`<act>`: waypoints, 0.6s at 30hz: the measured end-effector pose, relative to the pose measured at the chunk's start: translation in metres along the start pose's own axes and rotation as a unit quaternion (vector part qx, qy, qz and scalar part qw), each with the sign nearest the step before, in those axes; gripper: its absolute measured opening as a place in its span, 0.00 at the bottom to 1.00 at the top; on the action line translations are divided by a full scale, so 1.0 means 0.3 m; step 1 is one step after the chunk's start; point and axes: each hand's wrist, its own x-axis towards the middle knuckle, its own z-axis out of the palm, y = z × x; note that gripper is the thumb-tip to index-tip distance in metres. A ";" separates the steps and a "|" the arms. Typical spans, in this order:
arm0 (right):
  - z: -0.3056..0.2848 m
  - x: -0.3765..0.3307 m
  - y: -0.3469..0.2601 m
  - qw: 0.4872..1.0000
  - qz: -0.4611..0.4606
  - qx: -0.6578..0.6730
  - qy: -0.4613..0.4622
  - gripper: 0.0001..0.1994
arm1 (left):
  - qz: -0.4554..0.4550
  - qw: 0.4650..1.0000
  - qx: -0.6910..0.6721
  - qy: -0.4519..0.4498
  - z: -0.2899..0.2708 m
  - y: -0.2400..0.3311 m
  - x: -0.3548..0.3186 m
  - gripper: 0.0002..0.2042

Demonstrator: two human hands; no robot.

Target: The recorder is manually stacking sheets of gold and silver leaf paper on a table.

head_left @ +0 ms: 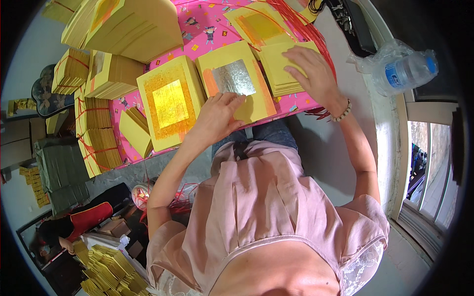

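Observation:
My left hand (pixel 219 116) lies over the lower edge of a stack of yellow paper with a silver foil square (pixel 232 79), fingers stretched onto the foil and thumb apart. My right hand (pixel 316 76), a beaded bracelet at its wrist, rests with spread fingers on a stack of plain yellow paper (pixel 279 66). Beside my left forearm stands a thick stack with a gold foil square (pixel 173 106) on an orange patch. Farther back lies yellow paper with an orange-edged gold patch (pixel 264 27).
A pink patterned cloth (pixel 197 22) covers the table. Red strings (pixel 308 29) hang at its right edge. Tied yellow bundles (pixel 98 133) and tall stacks line the left. A plastic bottle (pixel 405 74) stands out at the right. Another person (pixel 86 222) is at the lower left near heaped yellow paper (pixel 111 271).

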 end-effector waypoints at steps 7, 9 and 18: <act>0.047 -0.027 -0.179 0.962 -0.194 0.027 -0.191 0.14 | -0.022 0.995 0.095 0.019 0.050 0.028 -0.039 0.36; 0.088 -0.051 -0.199 0.949 -0.220 -0.012 -0.225 0.15 | -0.002 0.993 0.116 0.035 0.065 0.028 -0.038 0.33; 0.124 -0.065 -0.176 0.938 -0.256 -0.019 -0.234 0.05 | -0.025 0.991 0.125 0.027 0.097 0.019 -0.026 0.29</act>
